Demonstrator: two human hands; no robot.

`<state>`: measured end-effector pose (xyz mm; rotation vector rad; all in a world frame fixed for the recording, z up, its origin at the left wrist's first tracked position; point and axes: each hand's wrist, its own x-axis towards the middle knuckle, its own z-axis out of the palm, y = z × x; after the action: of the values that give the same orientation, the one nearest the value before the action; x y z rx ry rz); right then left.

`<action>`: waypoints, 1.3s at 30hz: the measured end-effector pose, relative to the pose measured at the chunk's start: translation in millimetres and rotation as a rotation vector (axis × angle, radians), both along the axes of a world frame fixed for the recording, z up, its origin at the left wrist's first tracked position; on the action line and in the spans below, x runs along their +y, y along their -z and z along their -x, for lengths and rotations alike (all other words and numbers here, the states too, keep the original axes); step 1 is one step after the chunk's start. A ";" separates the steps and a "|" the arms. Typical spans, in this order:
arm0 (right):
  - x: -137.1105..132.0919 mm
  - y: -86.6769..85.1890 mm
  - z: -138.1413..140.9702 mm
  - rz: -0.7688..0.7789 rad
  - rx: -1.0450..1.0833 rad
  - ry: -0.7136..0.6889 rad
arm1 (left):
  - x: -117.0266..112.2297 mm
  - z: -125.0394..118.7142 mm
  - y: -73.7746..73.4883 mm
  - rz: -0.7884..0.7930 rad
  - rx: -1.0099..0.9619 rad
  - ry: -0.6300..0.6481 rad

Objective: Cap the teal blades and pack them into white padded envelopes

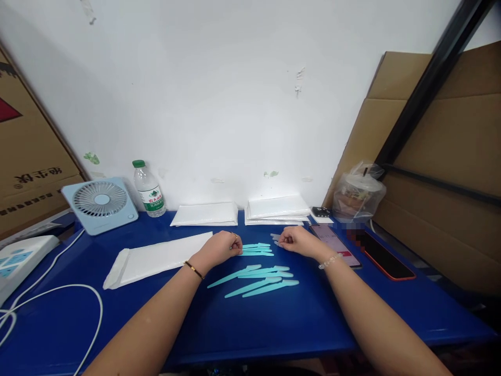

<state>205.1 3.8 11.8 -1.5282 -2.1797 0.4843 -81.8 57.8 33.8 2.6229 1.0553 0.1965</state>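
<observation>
My left hand (225, 247) is closed, its fingertips pinched at the handle ends of a small row of teal eyebrow razors (256, 249). To the right, my right hand (296, 242) is also closed in a pinch at some small clear plastic pieces (275, 237), which look like blade covers and are partly hidden by the fingers. Nearer to me, several more teal eyebrow razors (263, 286) lie spread on the blue table (250, 329), with their heads pointing right. A white padded envelope (160, 258) lies left of my left hand.
Two stacks of white envelopes (205, 214) (277, 207) lie against the wall. At left stand a blue fan (100, 204), a water bottle (151, 190) and a power strip (27, 256) with loose cable. Two phones (336, 245) (385, 256) and a bagged cup (358, 196) occupy the right.
</observation>
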 end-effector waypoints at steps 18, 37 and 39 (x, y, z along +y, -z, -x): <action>-16.9 -11.9 55.4 0.050 0.011 -0.188 | -23.1 0.2 -18.3 0.054 0.138 -0.002; -21.8 -17.0 19.1 0.291 -0.050 -0.219 | -8.4 -21.2 38.9 -0.046 -0.032 0.006; -20.9 -15.3 21.3 0.295 -0.057 -0.220 | -9.1 -21.3 37.3 -0.026 -0.047 -0.003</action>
<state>183.8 -17.1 27.1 -1.4641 -2.4194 0.8780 -60.4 48.7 -3.5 2.6265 1.0479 0.2729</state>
